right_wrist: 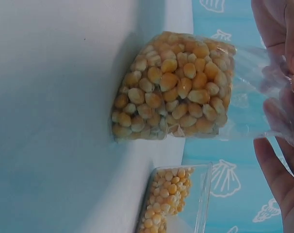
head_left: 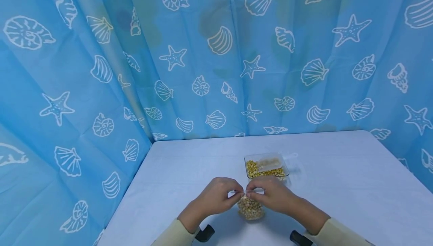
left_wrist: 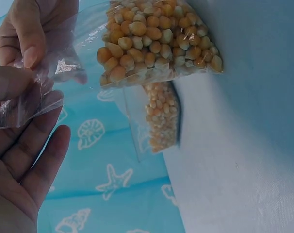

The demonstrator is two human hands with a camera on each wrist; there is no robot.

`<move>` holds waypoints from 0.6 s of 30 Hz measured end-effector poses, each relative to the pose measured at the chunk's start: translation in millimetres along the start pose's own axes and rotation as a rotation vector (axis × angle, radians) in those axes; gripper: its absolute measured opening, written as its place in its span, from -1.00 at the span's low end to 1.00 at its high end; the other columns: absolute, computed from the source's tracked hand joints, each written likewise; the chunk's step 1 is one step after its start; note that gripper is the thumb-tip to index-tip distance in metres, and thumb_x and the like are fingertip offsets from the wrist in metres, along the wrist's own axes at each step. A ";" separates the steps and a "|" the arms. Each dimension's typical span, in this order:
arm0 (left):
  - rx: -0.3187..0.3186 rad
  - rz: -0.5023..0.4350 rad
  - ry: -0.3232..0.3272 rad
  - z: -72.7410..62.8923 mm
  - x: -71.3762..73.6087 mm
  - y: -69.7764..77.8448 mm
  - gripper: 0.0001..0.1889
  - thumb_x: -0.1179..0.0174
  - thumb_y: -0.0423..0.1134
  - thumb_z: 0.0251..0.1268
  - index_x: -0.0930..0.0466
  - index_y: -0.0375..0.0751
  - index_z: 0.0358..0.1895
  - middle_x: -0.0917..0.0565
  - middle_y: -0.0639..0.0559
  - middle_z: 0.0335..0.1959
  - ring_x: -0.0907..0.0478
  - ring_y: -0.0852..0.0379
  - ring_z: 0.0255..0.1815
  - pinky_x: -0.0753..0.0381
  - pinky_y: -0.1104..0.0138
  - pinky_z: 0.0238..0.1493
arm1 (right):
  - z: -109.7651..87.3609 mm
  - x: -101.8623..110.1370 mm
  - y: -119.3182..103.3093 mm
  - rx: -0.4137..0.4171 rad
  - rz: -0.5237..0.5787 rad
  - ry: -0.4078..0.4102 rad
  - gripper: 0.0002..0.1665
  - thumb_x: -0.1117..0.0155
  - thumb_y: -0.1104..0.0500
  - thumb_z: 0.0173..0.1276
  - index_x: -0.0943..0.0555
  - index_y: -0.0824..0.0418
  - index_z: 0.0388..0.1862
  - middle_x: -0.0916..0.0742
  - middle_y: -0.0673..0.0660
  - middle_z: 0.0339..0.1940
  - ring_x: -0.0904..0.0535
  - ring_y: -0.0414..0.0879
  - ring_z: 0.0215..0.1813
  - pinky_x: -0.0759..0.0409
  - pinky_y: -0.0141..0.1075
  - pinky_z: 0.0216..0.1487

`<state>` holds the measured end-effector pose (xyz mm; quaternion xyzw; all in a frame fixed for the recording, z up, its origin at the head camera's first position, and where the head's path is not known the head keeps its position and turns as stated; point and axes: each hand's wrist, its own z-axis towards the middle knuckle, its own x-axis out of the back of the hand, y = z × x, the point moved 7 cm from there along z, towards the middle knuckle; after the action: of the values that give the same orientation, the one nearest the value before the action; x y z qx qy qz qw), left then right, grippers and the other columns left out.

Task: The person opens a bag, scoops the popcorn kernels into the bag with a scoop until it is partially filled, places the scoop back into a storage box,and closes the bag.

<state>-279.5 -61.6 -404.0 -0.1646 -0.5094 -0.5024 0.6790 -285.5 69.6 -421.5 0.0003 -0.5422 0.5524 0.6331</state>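
A clear plastic bag of corn kernels (head_left: 250, 209) stands upright on the table in front of the person. My left hand (head_left: 221, 195) pinches one side of the bag's top edge between thumb and fingers. The other side of that edge is pinched by my right hand (head_left: 272, 194), with the fingertips of both hands close together. In the left wrist view, the empty upper part of the bag (left_wrist: 84, 41) stretches between the hands, above the kernels. Seen from the right wrist, yellow kernels (right_wrist: 183, 85) fill the bag's lower part.
Just beyond the hands is a clear rectangular container (head_left: 288, 172) of corn kernels (head_left: 252, 168), with a translucent piece (head_left: 269, 164) lying on them. A white-covered table (head_left: 189, 163) carries everything. A blue curtain (head_left: 203, 62) with shell prints hangs behind and at the sides.
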 end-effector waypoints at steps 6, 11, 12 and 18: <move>-0.007 0.019 0.005 0.3 -0.4 0.6 -0.93 -0.25 -0.26 0.33 -0.72 -0.07 -0.28 -0.70 0.26 -0.38 -0.52 0.54 -0.36 -0.49 0.64 -0.29 | -0.3 -0.7 -1.5 0.007 0.018 0.012 -0.95 -0.31 0.13 0.37 -0.66 -0.01 -0.32 -0.72 -0.19 -0.27 -0.62 -0.30 -0.17 -0.63 -0.15 -0.17; 0.008 0.028 0.004 1.4 -0.8 -0.1 -0.92 -0.24 -0.22 0.34 -0.73 -0.05 -0.26 -0.71 0.27 -0.35 -0.54 0.54 -0.32 -0.49 0.64 -0.26 | -0.1 -0.6 1.0 -0.024 0.014 0.007 -0.95 -0.31 0.10 0.37 -0.68 -0.02 -0.31 -0.72 -0.22 -0.28 -0.62 -0.31 -0.17 -0.63 -0.20 -0.16; 0.008 0.030 0.001 1.8 -1.2 -0.1 -0.91 -0.24 -0.21 0.34 -0.73 -0.05 -0.25 -0.71 0.27 -0.35 -0.54 0.54 -0.32 -0.49 0.64 -0.25 | -0.2 -0.6 1.6 -0.029 0.013 0.004 -0.94 -0.30 0.08 0.38 -0.68 -0.03 -0.31 -0.71 -0.22 -0.29 -0.62 -0.31 -0.17 -0.62 -0.22 -0.16; 0.004 0.029 -0.011 3.1 -2.7 0.6 -0.90 -0.25 -0.19 0.35 -0.74 -0.05 -0.24 -0.71 0.28 -0.34 -0.54 0.55 -0.31 -0.50 0.63 -0.25 | -1.9 0.4 5.4 -0.076 0.002 -0.014 -0.95 -0.30 0.01 0.37 -0.69 -0.10 -0.28 -0.70 -0.29 -0.28 -0.62 -0.32 -0.15 -0.63 -0.22 -0.13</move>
<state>-280.5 -57.7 -404.9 -0.1734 -0.5114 -0.4908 0.6837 -288.1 73.1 -425.2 -0.0204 -0.5672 0.5319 0.6285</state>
